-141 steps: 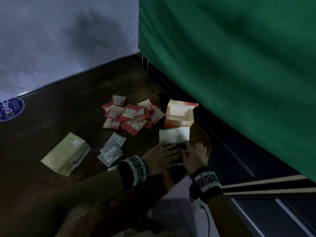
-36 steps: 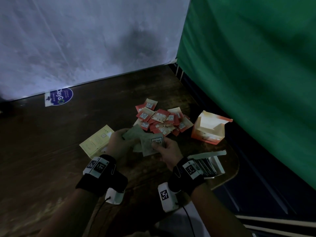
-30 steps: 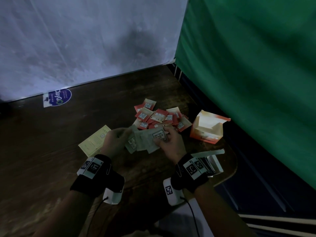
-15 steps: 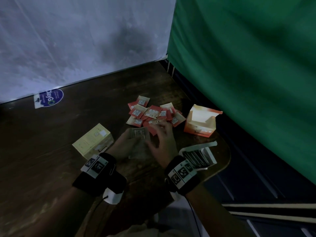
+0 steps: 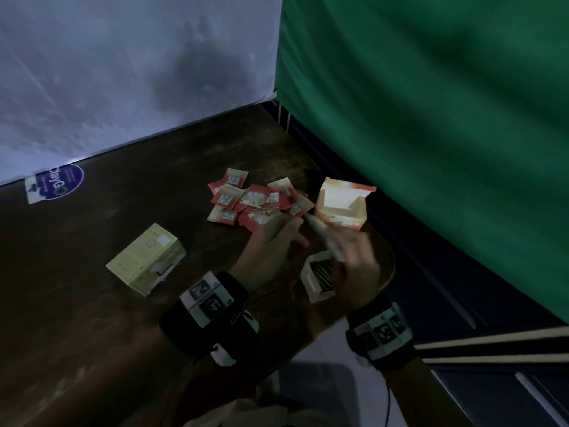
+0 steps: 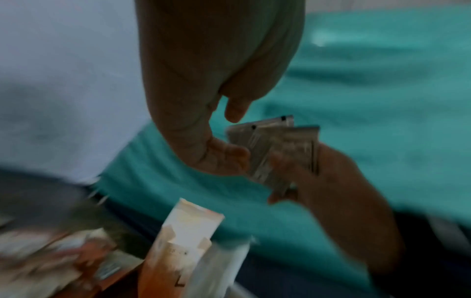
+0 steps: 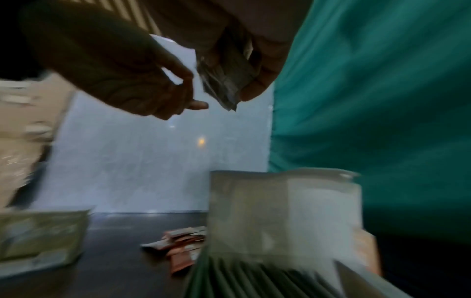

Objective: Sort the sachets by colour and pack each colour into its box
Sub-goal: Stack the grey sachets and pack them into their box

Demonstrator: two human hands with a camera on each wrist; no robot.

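Observation:
My right hand (image 5: pixel 354 260) grips a stack of grey-green sachets (image 5: pixel 323 238) by its lower end, just above the open white box (image 5: pixel 308 280). That box stands at the table's near right edge with dark sachets upright inside. The stack (image 6: pixel 277 153) is squared up and tilted. My left hand (image 5: pixel 277 238) hovers beside it with loosely curled fingers and holds nothing. A small gap to the stack (image 7: pixel 224 80) shows in the right wrist view. Beyond the hands lie several red sachets (image 5: pixel 255 201), and right of them is the open orange box (image 5: pixel 341 204).
A pale yellow box (image 5: pixel 144 257) lies on its side on the dark wooden table (image 5: pixel 92 303), left of my hands. A green curtain (image 5: pixel 431 118) hangs close on the right and a white wall (image 5: pixel 123 72) stands behind. A blue sticker (image 5: pixel 58 181) is at the far left.
The grey-green sachets, gathered between both hands on the table, are now one stack in my right hand, carried right over the white box. My left hand has let go.

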